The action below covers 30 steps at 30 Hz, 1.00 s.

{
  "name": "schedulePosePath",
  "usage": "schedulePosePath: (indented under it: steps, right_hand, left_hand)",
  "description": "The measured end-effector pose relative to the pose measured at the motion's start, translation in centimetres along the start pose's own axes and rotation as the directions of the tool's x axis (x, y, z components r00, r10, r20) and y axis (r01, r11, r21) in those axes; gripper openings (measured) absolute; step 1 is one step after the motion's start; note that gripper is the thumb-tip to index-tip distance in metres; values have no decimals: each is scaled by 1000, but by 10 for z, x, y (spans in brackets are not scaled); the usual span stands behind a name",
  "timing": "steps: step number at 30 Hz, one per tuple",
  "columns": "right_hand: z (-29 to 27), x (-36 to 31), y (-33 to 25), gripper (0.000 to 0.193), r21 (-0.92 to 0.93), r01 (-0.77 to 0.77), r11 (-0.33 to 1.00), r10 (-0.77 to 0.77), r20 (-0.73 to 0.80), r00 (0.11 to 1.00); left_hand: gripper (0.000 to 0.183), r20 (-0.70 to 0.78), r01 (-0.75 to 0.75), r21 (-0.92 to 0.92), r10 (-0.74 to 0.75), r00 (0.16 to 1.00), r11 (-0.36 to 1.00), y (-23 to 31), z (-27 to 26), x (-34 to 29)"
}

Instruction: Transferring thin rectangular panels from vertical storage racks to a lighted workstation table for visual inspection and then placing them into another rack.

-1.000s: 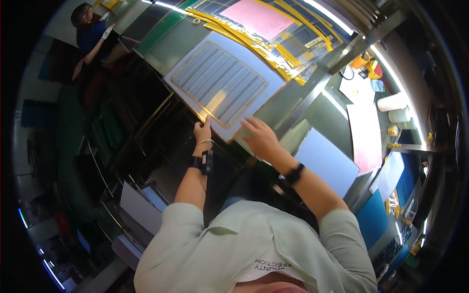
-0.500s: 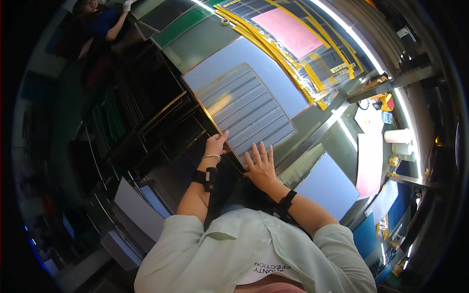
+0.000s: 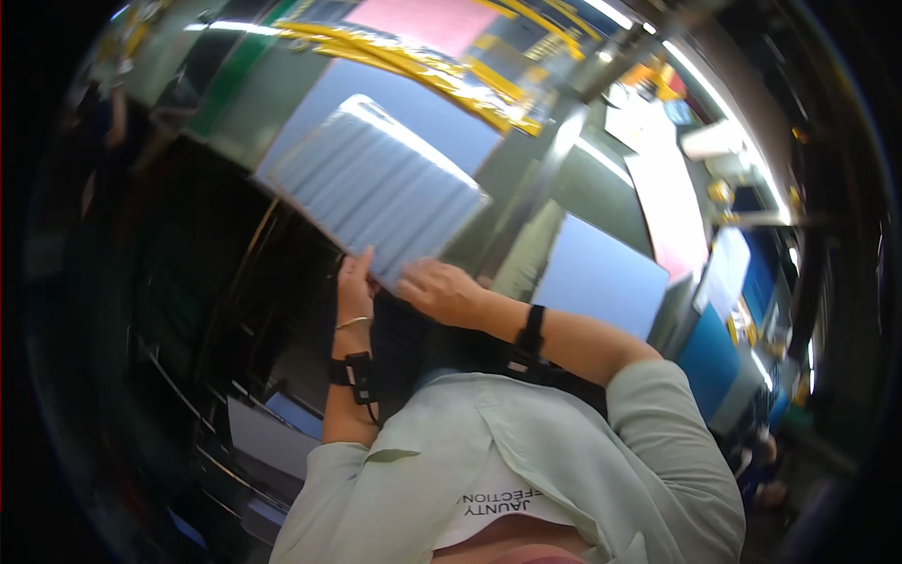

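Grey-green bench (image 3: 272, 108) under strip light, dark gap off toward nine o'clock. Striped panel (image 3: 381, 188), thin and glossy, slants over the bench's near edge; its far part lies over a blue sheet (image 3: 423, 122) showing from eleven round to two o'clock. Motion blur hides whether panel and sheet touch. Left hand (image 3: 357, 282) at the panel's six o'clock: thumb on top, fingers out of sight below, apparently pinching the edge, narrow. Right hand (image 3: 440, 289) at five: fingers curled in at the near corner, too blurred to tell whether they hold or merely touch. Both hands keep to the near end, probably because the edge there juts clear of the bench, leaving room for a thumb above and fingers beneath; two spots together likely stop so thin a piece twisting. Blue sheet perhaps serves as clean backing. Beyond it, at twelve, yellow-taped frames (image 3: 395, 52) lie flat with a pink sheet (image 3: 427, 21) among them, maybe pushed back to spare the near side. Metal bar (image 3: 526, 188) at three; past it, toward four, second blue sheet (image 3: 601, 273), apart from the panel, seemingly within arm's reach.
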State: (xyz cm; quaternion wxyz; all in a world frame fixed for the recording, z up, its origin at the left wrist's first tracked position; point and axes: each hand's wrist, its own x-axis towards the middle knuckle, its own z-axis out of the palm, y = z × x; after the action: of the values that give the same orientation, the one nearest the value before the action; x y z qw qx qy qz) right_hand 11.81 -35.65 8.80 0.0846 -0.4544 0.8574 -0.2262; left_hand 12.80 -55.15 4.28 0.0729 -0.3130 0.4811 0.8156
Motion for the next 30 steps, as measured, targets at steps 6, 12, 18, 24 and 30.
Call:
schedulePosePath:
  steps: [6, 12, 18, 24, 30]
  right_hand:
    - [1, 3, -8, 43, -32, 57, 998, -65, -427, 902]
    - [-15, -4, 2, 56, -22, -16, 1000, 7, -366, 931]
    - [-23, 3, -2, 67, -44, -9, 999, 7, -46, 999]
    - [-25, -3, 12, 63, -20, 98, 995, -99, -75, 992]
    - [-36, -1, 17, 60, 110, 72, 991, -69, -33, 997]
  left_hand:
    - [28, 152, -11, -322, 63, 986, 947, -1, 13, 24]
    - [16, 151, 79, -216, -47, 987, 973, -5, 8, 3]
    - [49, 302, 234, -424, -107, 947, 875, -8, 29, -9]
    - [58, 334, 245, -557, -56, 941, 794, 0, 42, -12]
    - [70, 367, 229, -654, 38, 929, 721, 3, 49, -20]
